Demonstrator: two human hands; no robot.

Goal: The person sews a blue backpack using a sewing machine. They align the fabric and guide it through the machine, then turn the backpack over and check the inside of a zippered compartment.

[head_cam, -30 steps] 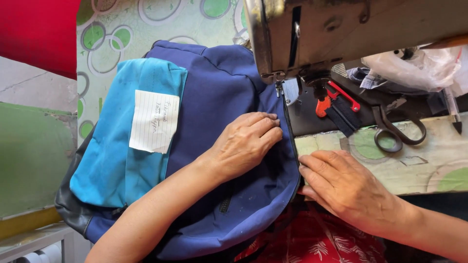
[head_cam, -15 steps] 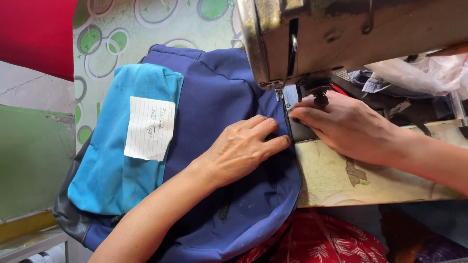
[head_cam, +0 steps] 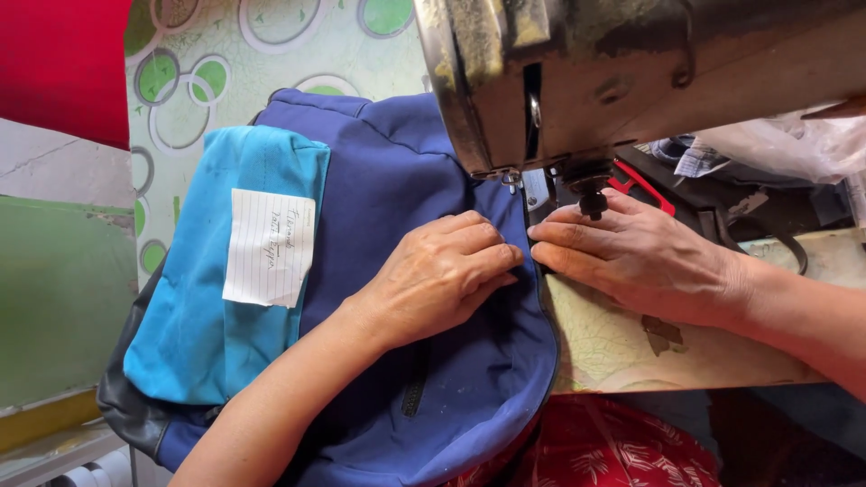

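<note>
We see a dark blue backpack (head_cam: pixel 397 207) lying flat on the sewing table (head_cam: pixel 631 352), its long axis running from the near edge up and away, top end toward the patterned wall. Its light blue front pocket (head_cam: pixel 225 298) faces up on the left and carries a small lined paper slip (head_cam: pixel 269 246). The bag's right edge sits under the sewing machine (head_cam: pixel 586 81) head, beside the needle. Our left hand (head_cam: pixel 437 280) lies palm down on the dark fabric, fingers curled and pressing at that edge, gripping nothing. Our right hand (head_cam: pixel 636 257) lies flat on the table, fingertips meeting the left hand's at the seam. Red patterned cloth (head_cam: pixel 622 451) shows below.
</note>
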